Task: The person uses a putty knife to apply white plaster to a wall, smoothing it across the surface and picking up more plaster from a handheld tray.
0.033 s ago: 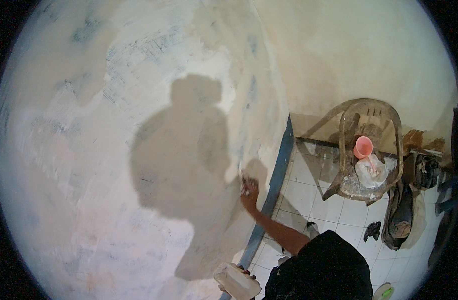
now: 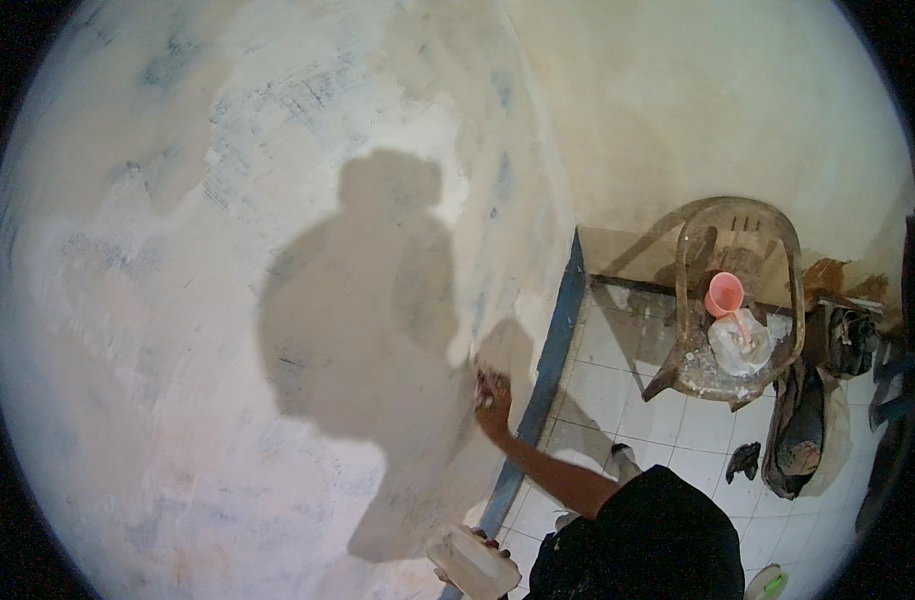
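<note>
My right hand [image 2: 492, 392] is at the patchy white and beige wall [image 2: 227, 330], close to the blue strip along the wall's foot. Its fingers are bent and drawn together, with whitish smears on them; whatever they grip is too small and hidden to make out. At the lower edge, a whitish, shallow rectangular container [image 2: 474, 565] is held tilted in my left hand [image 2: 493, 541]. Fingertips of that hand show on both sides of the container, and the rest is hidden beneath it. A dark sleeve covers my right upper arm.
A stained plastic chair [image 2: 792, 300] stands at the right by the far wall. On its seat are a pink mug [image 2: 724, 294] and a clear plastic bag [image 2: 741, 345]. A dark sack [image 2: 799, 440] and a black rag [image 2: 743, 462] lie on the white tiles [image 2: 702, 425].
My right hand has slid slightly down and left along the wall. The container in my left hand has stayed nearly in place.
</note>
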The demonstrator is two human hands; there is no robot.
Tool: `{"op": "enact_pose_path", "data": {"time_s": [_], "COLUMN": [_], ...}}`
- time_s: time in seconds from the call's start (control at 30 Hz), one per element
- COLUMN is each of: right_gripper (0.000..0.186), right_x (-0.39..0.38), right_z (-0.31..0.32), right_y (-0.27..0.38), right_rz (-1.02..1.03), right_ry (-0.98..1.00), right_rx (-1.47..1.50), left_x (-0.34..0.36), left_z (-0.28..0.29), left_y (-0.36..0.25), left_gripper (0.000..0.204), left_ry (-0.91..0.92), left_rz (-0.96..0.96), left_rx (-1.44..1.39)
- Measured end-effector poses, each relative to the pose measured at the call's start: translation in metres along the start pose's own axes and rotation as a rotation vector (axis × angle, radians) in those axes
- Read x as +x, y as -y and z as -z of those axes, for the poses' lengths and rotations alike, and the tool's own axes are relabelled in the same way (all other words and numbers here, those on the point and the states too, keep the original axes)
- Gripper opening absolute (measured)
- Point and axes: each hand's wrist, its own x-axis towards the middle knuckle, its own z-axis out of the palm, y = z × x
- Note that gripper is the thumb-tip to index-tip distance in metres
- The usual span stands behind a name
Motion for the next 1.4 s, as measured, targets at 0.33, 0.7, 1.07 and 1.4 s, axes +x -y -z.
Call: {"op": "enact_pose_path", "data": {"time_s": [0.33,0.7,1.07,1.4], "right_gripper": [0.037,0.055,0.036,0.026], "right_x": [-0.001,0.303,-0.08,0.081], "right_z": [0.07,0.004,0.036,0.064], "right_y": [0.009,0.064,0.157,0.092], "right_rz": [0.447,0.369,0.334,0.37], "right_ry": [0.004,-0.129,0.475,0.142], "right_rx": [-0.724,-0.232,-0.15,-0.336], "left_x": [0.028,0.011,0.017,0.016], "left_z": [-0.036,-0.017,-0.043,-0.019], "left_y": [0.0,0.006,0.012,-0.004], "left_gripper": [0.089,0.061,0.076,0.068], "left_ry": [-0.263,-0.652,-0.358,-0.386], "left_rz": [0.083,0.119,-0.113,0.229], "left_rx": [-0.121,0.376,0.285,0.286]}}
